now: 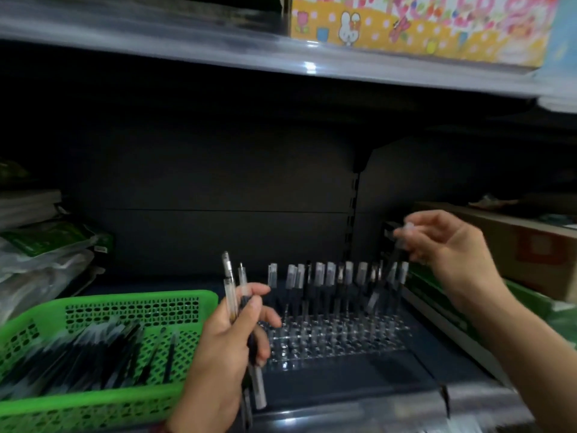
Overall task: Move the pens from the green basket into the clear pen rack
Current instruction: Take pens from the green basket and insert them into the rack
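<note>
A green perforated basket sits at the lower left of the shelf with several dark pens lying in it. To its right stands the clear pen rack, and its back row holds several upright pens with clear caps. My left hand is between basket and rack, closed around a small bunch of pens that points upward. My right hand hovers above the rack's right end and pinches one pen, which is blurred.
A dark shelf back panel rises behind the rack. A brown cardboard box and green packs stand at the right. Plastic-wrapped green packages pile up at the left. A shelf overhead carries a colourful cartoon box.
</note>
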